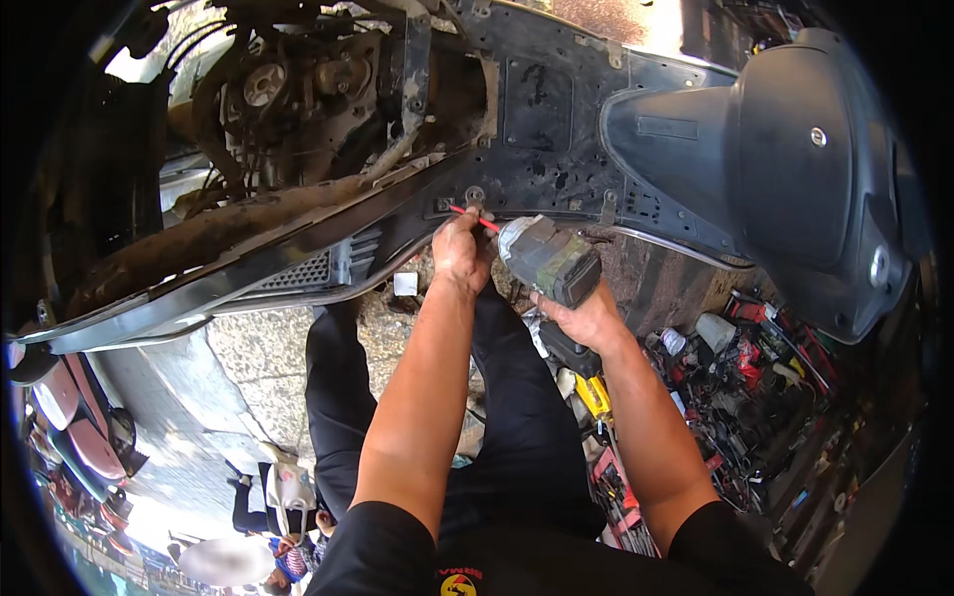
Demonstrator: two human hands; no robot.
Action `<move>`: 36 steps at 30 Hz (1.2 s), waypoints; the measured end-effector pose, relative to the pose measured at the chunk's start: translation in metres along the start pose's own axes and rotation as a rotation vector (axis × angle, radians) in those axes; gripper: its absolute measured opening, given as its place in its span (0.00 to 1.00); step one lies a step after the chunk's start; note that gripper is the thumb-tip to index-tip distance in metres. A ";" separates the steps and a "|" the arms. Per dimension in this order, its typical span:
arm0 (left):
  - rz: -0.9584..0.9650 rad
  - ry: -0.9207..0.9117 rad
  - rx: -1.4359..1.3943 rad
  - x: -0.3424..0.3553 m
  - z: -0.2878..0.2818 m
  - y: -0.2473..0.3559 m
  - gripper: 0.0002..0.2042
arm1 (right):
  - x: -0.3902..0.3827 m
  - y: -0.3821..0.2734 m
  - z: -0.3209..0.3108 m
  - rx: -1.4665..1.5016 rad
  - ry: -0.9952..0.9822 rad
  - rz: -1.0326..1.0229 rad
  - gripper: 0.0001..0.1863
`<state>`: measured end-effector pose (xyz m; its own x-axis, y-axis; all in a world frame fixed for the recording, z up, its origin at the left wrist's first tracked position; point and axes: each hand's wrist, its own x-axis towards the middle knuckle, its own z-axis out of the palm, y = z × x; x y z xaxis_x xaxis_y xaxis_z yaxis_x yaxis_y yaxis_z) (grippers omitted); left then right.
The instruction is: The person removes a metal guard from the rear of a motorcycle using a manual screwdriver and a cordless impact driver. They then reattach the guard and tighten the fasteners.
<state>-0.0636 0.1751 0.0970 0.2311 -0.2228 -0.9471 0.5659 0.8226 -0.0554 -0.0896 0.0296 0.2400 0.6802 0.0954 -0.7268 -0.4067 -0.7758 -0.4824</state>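
My left hand [463,248] pinches a thin red bit [485,223] at the front end of a cordless power driver, against the dark scooter floorboard [537,139] near a small metal tab [474,196]. My right hand [579,318] is wrapped round the driver [550,260] from below; the tool's body hides part of the grip. The red bit slants up-left from the driver to the floorboard's near edge, and my left fingers partly hide it.
An exposed scooter frame [268,209] spans the upper left, a dark plastic body panel [785,169] the right. Tools and parts [735,417] lie piled at lower right, a yellow item [593,395] among them. Other scooters [84,417] and people [288,556] appear at lower left.
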 end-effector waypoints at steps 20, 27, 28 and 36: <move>0.081 -0.052 -0.281 0.011 -0.010 -0.012 0.07 | 0.021 -0.003 -0.015 0.076 -0.082 0.008 0.19; 0.094 0.000 -0.307 0.018 -0.007 -0.015 0.06 | 0.021 0.003 -0.015 -0.053 -0.069 -0.081 0.18; 0.096 0.006 -0.314 0.019 -0.006 -0.016 0.06 | 0.024 0.003 -0.016 -0.086 -0.066 -0.114 0.18; 0.075 -0.057 -0.532 0.015 -0.003 -0.014 0.08 | 0.049 -0.020 -0.046 -0.229 -0.138 -0.088 0.24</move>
<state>-0.0701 0.1616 0.0827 0.3061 -0.1688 -0.9369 0.0704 0.9855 -0.1545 -0.0201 0.0209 0.2362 0.6109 0.2408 -0.7542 -0.1903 -0.8800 -0.4352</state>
